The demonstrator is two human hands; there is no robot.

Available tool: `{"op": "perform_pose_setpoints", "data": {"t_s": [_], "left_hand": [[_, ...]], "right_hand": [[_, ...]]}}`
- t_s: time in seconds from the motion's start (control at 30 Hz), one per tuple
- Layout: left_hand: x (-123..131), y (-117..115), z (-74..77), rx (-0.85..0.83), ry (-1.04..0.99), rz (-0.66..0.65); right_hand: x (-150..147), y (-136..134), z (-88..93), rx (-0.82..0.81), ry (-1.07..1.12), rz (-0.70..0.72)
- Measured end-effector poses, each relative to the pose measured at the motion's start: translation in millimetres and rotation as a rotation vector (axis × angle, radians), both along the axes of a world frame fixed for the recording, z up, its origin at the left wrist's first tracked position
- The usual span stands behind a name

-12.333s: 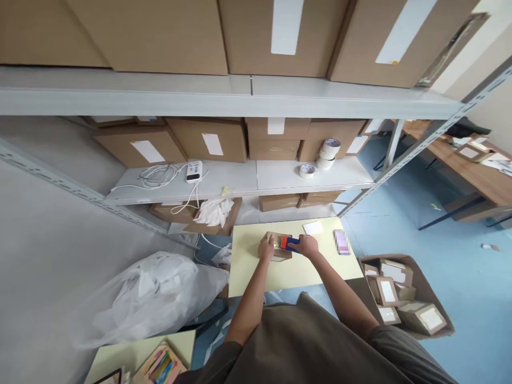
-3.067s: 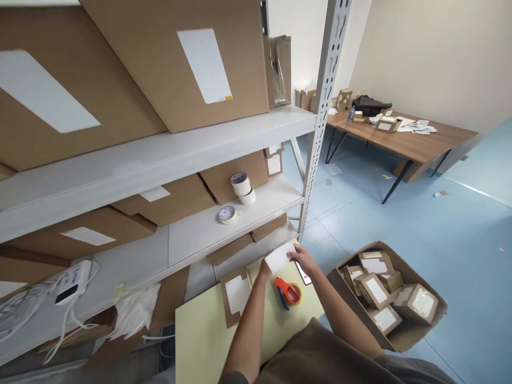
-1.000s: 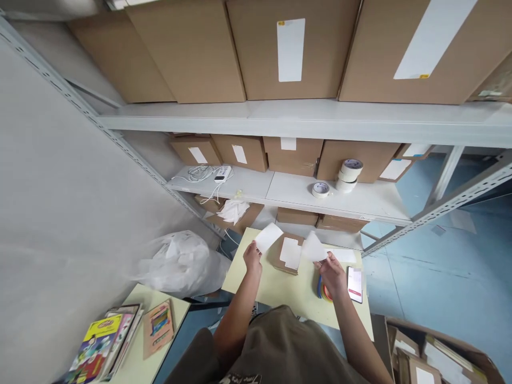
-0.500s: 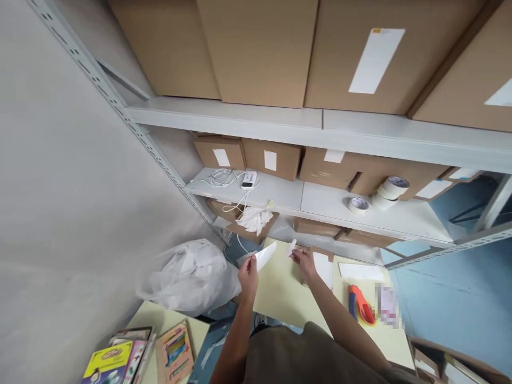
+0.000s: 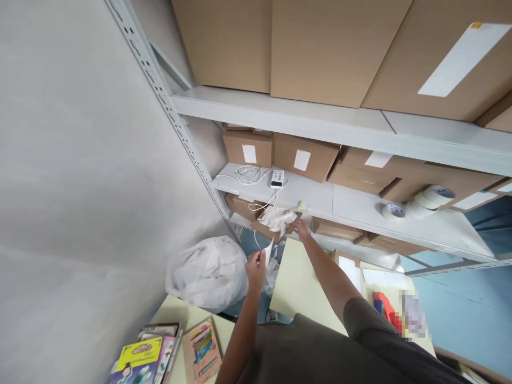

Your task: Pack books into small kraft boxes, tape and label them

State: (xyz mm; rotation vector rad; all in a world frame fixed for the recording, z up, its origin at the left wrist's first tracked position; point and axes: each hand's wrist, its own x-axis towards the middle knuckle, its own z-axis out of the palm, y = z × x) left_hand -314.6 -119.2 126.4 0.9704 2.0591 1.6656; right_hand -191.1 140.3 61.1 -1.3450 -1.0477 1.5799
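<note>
My left hand [image 5: 256, 266] is closed on a white slip of paper [image 5: 268, 250], held off the left edge of the pale yellow table [image 5: 298, 285]. My right hand [image 5: 303, 229] reaches forward, past the table's far edge, to an open cardboard box [image 5: 264, 229] heaped with crumpled white paper [image 5: 277, 218] under the shelf. Its fingers are next to that heap and too small to read. Behind my right arm on the table lie a flat brown box with a white label [image 5: 349, 265], a white sheet [image 5: 380, 278] and an orange and blue tape dispenser [image 5: 384, 311].
A stuffed white plastic bag [image 5: 207, 272] sits on the floor at the left. The grey shelf [image 5: 320, 197] carries a power strip with cable [image 5: 277, 178] and tape rolls [image 5: 416, 201]. Big cardboard boxes fill the upper shelves. Colourful books [image 5: 160, 354] lie on a second table, bottom left.
My view has swung left. My right hand has gone from above the table forward to the box of crumpled paper. The left hand has moved down and left off the table edge, the slip still in it.
</note>
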Motion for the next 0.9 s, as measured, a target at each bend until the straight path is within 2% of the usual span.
{"op": "perform_pose_setpoints", "data": {"t_s": [0.1,0.17,0.27,0.33,0.4,0.47,0.6,0.67,0.73,0.8,0.9], "left_hand": [[1,6,-9.7,0.004,0.050,-0.039],[5,15,-17.9,0.012,0.088,-0.111],[21,33,-29.3,0.035,0.170,-0.301],[41,47,-36.4,0.049,0.221,-0.438],[67,59,-43.6,0.068,0.269,-0.555],[97,66,-50.5,0.085,0.324,-0.631],[147,68,-61.3,0.087,0.393,-0.769],[165,67,-66.7,0.066,0.346,-0.865],[181,68,-73.6,0.013,0.209,-0.905],[197,70,-82.6,-0.077,-0.013,-0.846],[218,75,-97.5,-0.198,-0.357,-0.717]], "right_hand": [[17,-28,1.6,-0.031,-0.026,-0.031],[36,-60,5.0,-0.046,0.010,0.075],[70,-115,18.1,-0.082,0.031,0.249],[93,-146,30.6,-0.127,0.074,0.262],[116,-166,41.4,-0.168,0.124,0.214],[141,-178,46.5,-0.170,0.141,0.103],[190,-189,38.8,-0.155,0.069,-0.197],[213,-192,30.9,-0.167,0.051,-0.305],[232,-194,24.0,-0.185,0.047,-0.370],[249,-196,18.5,-0.213,0.035,-0.381],[271,-198,10.7,-0.253,0.027,-0.295]]}}
